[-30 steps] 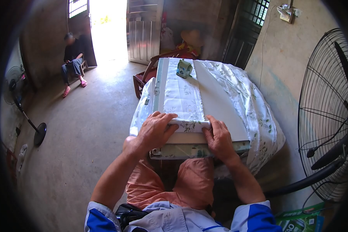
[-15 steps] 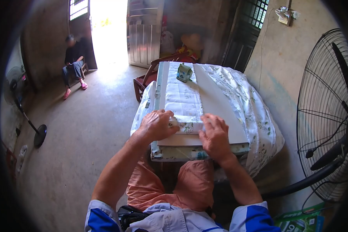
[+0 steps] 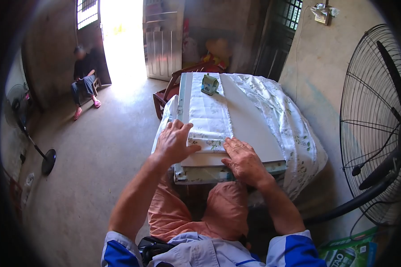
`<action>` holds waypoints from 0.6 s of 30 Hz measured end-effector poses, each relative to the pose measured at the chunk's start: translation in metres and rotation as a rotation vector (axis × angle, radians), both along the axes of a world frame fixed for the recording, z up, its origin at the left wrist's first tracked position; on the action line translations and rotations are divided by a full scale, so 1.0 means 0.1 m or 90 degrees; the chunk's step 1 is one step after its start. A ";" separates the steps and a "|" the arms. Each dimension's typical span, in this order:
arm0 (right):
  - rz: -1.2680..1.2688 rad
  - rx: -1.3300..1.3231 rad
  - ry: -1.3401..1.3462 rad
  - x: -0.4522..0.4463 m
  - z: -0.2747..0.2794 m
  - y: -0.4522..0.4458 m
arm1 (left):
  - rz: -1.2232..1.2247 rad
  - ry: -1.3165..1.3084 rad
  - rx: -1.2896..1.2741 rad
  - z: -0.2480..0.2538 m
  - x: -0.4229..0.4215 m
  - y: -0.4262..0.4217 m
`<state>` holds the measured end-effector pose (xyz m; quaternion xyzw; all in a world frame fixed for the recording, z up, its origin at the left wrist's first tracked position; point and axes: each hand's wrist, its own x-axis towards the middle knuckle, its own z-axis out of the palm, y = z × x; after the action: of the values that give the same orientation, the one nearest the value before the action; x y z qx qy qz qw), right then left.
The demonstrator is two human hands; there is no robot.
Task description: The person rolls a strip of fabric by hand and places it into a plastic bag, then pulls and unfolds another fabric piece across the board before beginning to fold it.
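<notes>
A strip of white floral fabric (image 3: 209,116) lies lengthwise on a pale board (image 3: 249,120), its near end folded over. My left hand (image 3: 171,141) is at the fold's left edge, thumb stretched toward the cloth and fingers apart. Flat on the fold's right corner rests my right hand (image 3: 243,161), fingers extended. On the far end of the strip sits a small green box-shaped object (image 3: 210,84). More floral fabric (image 3: 283,113) drapes in loose folds over the right side of the table.
A large black fan (image 3: 378,124) stands close on the right, and a smaller standing fan (image 3: 48,160) at the left. A seated person (image 3: 83,78) is near the bright doorway. A wooden chair (image 3: 162,98) stands behind the table; a green bag (image 3: 352,249) lies lower right.
The folded end, lifted between both hands before, now lies flatter on the board. My right hand has come down flat onto it; my left hand's fingers have moved left and opened.
</notes>
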<state>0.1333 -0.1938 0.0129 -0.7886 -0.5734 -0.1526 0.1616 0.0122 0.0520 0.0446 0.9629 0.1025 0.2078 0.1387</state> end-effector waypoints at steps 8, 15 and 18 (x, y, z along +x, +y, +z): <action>0.006 0.018 0.005 0.01 -0.02 0.04 | -0.199 -0.123 0.035 -0.28 0.08 -0.51; 0.015 0.038 0.004 -0.15 0.07 -0.07 | -0.204 -0.140 -0.019 -0.30 -0.02 -0.50; 0.026 0.059 0.019 -0.21 0.09 -0.13 | -0.228 -0.158 -0.007 -0.34 -0.10 -0.49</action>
<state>0.1121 -0.2063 0.0214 -0.7707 -0.5792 -0.1640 0.2091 0.0022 0.0034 0.0108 0.9321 -0.0867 0.2959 0.1899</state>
